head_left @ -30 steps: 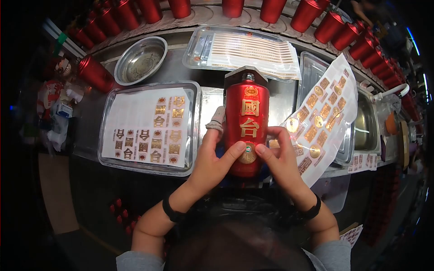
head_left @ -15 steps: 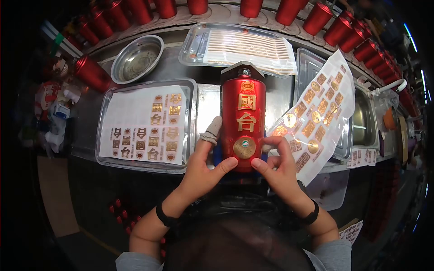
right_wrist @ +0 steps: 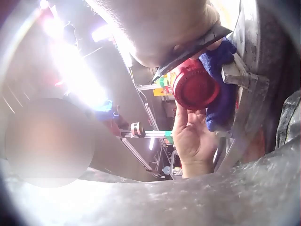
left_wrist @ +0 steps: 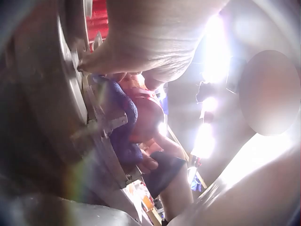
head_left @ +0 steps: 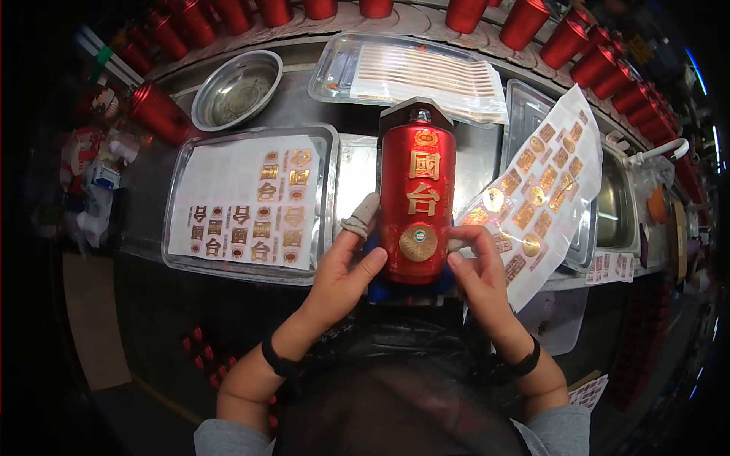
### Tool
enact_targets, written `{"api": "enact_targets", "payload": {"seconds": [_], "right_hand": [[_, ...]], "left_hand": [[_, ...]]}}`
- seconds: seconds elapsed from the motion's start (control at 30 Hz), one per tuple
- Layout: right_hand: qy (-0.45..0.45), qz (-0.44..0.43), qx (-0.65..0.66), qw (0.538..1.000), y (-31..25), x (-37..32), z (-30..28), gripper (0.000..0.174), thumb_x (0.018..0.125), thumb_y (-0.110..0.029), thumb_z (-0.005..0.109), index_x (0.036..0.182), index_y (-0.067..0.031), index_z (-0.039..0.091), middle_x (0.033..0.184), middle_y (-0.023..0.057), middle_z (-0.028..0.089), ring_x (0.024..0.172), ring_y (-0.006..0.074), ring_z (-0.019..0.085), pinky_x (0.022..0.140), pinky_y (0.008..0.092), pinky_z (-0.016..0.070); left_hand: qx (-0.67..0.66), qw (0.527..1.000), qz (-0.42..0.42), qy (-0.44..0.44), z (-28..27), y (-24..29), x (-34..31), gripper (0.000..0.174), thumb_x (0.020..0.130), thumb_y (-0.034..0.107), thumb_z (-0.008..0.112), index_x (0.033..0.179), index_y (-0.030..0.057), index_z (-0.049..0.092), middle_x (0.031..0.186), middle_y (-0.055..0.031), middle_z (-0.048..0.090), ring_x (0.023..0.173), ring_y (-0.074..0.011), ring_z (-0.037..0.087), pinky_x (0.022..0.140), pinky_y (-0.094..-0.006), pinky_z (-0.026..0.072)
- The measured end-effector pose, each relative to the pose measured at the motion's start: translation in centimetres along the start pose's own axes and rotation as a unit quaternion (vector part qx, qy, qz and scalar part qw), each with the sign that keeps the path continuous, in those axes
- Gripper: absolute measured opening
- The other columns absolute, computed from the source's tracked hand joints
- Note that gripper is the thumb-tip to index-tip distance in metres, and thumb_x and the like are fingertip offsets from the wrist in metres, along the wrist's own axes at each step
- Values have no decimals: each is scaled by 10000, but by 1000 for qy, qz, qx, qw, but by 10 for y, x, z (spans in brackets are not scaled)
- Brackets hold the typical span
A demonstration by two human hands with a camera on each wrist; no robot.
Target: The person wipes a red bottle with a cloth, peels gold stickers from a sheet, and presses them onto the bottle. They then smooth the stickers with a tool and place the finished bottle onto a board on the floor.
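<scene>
A red bottle [head_left: 414,171] with raised gold characters lies on its back, neck away from me, in a stand with blue padding [right_wrist: 221,113]. Low on its front sits a round gold label [head_left: 417,245] with a small green and white centre. My left hand [head_left: 338,281] lies along the bottle's left side, thumb lifted off, a pale cot on the index finger. On the other side, my right hand [head_left: 480,281] has its bent index finger and thumb right at the bottle's edge. In the right wrist view, its other fingers curl round a dark flat piece [right_wrist: 190,54].
Trays hold a label sheet [head_left: 228,171] at left and striped strips [head_left: 426,80] at the back. Another gold label sheet [head_left: 544,194] slants at right beside a sink [head_left: 612,213]. A metal bowl [head_left: 237,90] stands back left. Red bottles [head_left: 525,23] line a conveyor behind.
Both thumbs pressed the round label, slid down towards the bottle's base, and have now come away to either side. The bottles on the conveyor have moved to the right.
</scene>
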State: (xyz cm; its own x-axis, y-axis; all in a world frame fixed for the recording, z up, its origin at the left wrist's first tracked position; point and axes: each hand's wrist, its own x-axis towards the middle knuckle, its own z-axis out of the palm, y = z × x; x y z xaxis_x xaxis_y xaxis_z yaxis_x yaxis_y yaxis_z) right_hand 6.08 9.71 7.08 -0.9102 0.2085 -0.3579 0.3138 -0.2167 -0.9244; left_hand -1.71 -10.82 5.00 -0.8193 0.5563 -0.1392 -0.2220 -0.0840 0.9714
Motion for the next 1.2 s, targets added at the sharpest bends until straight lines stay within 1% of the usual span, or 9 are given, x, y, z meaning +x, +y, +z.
{"api": "enact_targets", "payload": {"seconds": [0.13, 0.33, 0.53, 0.63, 0.73, 0.83, 0.93, 1.03, 1.2], "right_hand": [[-11, -9, -28, 999, 6, -1, -4, 402, 929, -104, 665, 1277, -47, 473, 826, -60, 531, 565, -31, 404, 504, 152, 293], [-14, -35, -60, 997, 7, -2, -4, 403, 925, -108, 675, 1271, -49, 476, 814, -62, 528, 559, -33, 395, 501, 154, 291], [-19, 26, 38, 999, -1, 0, -7, 438, 901, -118, 706, 1269, -49, 479, 947, -33, 567, 550, -34, 372, 502, 147, 297], [-9, -16, -27, 999, 4, -2, -4, 448, 889, -121, 719, 1261, -37, 484, 926, -36, 569, 549, -33, 372, 496, 147, 296], [5, -38, -91, 995, 3, -2, -1, 453, 879, -130, 736, 1246, -28, 490, 808, -59, 534, 542, -33, 365, 480, 155, 276], [-2, -28, -78, 997, 2, -1, -3, 457, 878, -145, 743, 1239, -23, 491, 717, -76, 502, 527, -33, 357, 470, 162, 260], [17, -17, -51, 998, 5, 4, -10, 443, 887, -155, 738, 1233, -29, 494, 686, -86, 492, 517, -35, 356, 467, 165, 253], [43, 3, -24, 999, -6, 9, -9, 419, 895, -163, 735, 1220, -31, 505, 657, -100, 480, 512, -38, 356, 463, 166, 246], [24, -24, -10, 999, 11, 20, -7, 377, 896, -188, 746, 1172, -31, 541, 676, -104, 500, 522, -51, 365, 459, 156, 233]], "left_hand": [[47, 998, 29, -2, 5, -1, 1, 770, 955, 177, 644, 1546, -26, 193, 1569, -180, 305, 1455, -262, 299, 1175, -372, 244], [59, 998, 24, 0, 5, -3, 1, 794, 945, 179, 658, 1550, -20, 184, 1568, -188, 301, 1456, -272, 297, 1177, -372, 239], [27, 1000, 7, 3, 4, 1, 0, 801, 939, 171, 666, 1548, -26, 183, 1572, -189, 291, 1458, -278, 292, 1182, -377, 232], [65, 997, 31, 0, 6, -1, 0, 814, 929, 166, 677, 1543, -39, 182, 1568, -196, 291, 1461, -279, 285, 1185, -382, 227], [61, 998, 22, 13, 9, -3, -1, 830, 919, 165, 689, 1538, -50, 181, 1565, -198, 292, 1460, -282, 285, 1185, -383, 229], [76, 997, 27, 8, 7, -1, -1, 834, 914, 169, 695, 1538, -48, 186, 1548, -202, 320, 1447, -284, 312, 1180, -382, 242], [70, 997, 4, 11, 7, 8, 1, 835, 911, 189, 700, 1535, -47, 199, 1547, -173, 332, 1437, -250, 325, 1188, -383, 230], [49, 998, 4, 38, 13, 10, 7, 824, 909, 200, 697, 1525, -60, 215, 1524, -185, 367, 1424, -249, 348, 1178, -379, 250], [58, 997, 21, 51, 21, 12, 12, 804, 909, 200, 697, 1513, -68, 239, 1501, -188, 398, 1405, -247, 380, 1167, -374, 272]]}}
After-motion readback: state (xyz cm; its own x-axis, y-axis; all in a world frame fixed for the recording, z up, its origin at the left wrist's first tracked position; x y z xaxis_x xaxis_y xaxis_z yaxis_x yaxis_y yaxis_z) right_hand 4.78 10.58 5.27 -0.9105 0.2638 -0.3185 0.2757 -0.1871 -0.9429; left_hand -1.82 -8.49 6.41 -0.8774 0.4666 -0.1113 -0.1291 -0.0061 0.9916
